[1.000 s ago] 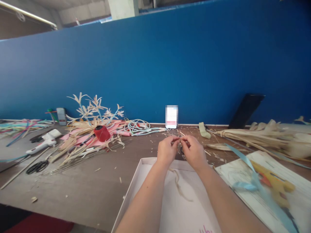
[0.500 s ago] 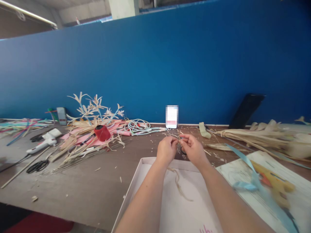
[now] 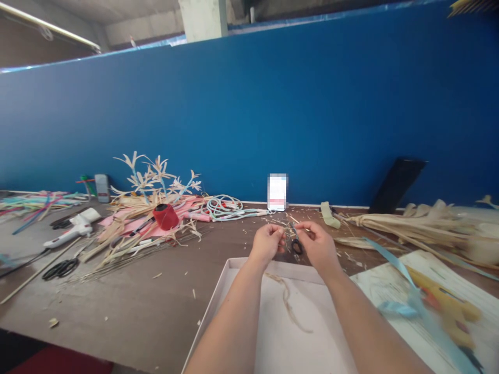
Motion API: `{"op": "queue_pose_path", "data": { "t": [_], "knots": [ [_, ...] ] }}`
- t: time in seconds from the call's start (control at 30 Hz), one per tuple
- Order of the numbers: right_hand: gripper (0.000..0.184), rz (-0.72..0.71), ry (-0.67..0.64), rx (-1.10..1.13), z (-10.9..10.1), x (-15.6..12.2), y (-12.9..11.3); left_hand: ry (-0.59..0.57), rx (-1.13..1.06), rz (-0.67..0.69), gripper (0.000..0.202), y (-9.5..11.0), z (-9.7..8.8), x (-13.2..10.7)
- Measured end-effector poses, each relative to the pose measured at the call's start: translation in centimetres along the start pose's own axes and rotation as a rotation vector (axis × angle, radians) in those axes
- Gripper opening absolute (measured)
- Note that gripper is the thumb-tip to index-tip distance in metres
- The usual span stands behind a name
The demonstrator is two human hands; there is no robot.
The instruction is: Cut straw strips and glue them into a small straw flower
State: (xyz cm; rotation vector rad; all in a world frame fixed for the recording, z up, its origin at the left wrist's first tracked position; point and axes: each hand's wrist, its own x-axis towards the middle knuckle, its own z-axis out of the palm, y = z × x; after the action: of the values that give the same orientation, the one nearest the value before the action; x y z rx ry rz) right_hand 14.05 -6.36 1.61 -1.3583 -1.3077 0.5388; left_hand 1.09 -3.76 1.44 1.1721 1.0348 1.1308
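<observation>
My left hand (image 3: 267, 242) and my right hand (image 3: 319, 245) are raised side by side over the far edge of a shallow white box (image 3: 218, 306). Both hands pinch with closed fingers; a thin pale straw strand (image 3: 286, 301) trails down from them into the box. What sits between the fingertips is too small to name. Small black-handled scissors (image 3: 297, 244) lie on the brown table just behind the gap between the hands.
On the left lie a red thread spool (image 3: 166, 216), dried straw flowers (image 3: 156, 179), a white glue gun (image 3: 70, 232), black scissors (image 3: 60, 268) and coiled cord (image 3: 224, 206). On the right are straw bundles (image 3: 409, 223), a light blue ribbon (image 3: 405, 291) and a yellow glue gun (image 3: 444, 301) on a board. A blue wall stands behind.
The fingertips, touching before, have drawn a little apart, showing the small scissors between them. The view has tilted slightly.
</observation>
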Motion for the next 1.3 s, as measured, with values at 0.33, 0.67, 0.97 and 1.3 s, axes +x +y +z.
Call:
{"op": "queue_pose_path", "data": {
  "t": [0.33,0.67,0.97,1.3],
  "knots": [
    [0.019,-0.317,0.038,-0.279,0.4,-0.7,-0.6,0.063,0.039,0.088,0.012,-0.5,-0.1,0.2],
    [0.034,-0.302,0.067,-0.362,0.7,-0.9,-0.6,0.056,0.122,0.134,0.011,-0.8,0.0,0.2],
    [0.041,-0.295,0.055,-0.408,0.6,-1.0,-0.8,0.06,0.145,0.117,0.014,-0.8,0.1,0.1],
    [0.025,-0.286,-0.012,-0.538,0.4,-0.7,0.3,0.011,0.161,0.143,0.014,-0.4,0.3,-0.1]
  ]
}}
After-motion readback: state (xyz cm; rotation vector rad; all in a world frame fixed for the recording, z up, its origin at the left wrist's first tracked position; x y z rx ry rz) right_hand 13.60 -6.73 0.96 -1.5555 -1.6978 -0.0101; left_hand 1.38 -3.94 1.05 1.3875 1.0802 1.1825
